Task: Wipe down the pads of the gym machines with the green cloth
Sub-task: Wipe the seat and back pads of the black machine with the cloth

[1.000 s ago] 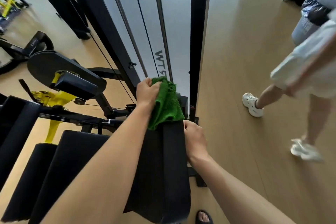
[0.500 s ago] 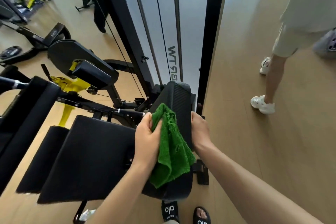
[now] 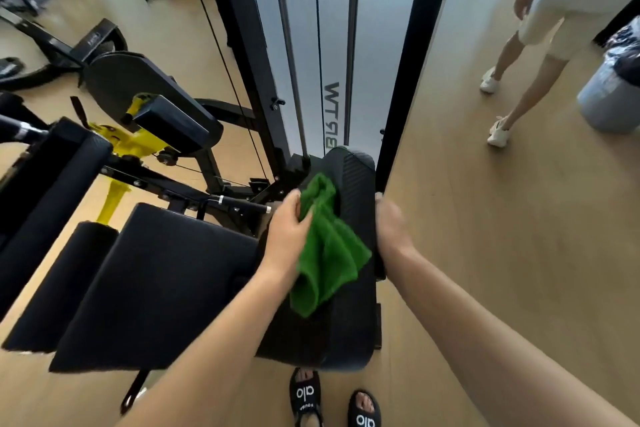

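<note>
Cloth and left hand (image 3: pixel 289 232) sit lower on the narrow ribbed pad (image 3: pixel 353 253) than a second ago, when they were at its top end. Fingers pinch the green cloth (image 3: pixel 327 250), which drapes over that pad. The right hand (image 3: pixel 391 229) clasps the pad's right edge. One cloth; one wider flat pad (image 3: pixel 156 288) lies left of the ribbed pad.

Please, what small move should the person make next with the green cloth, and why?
Probably slide the cloth further down the upright pad. The left hand presses it against the pad's middle, the right hand steadies the pad's edge, and the lower part of the pad below the cloth looks not yet covered.
</note>
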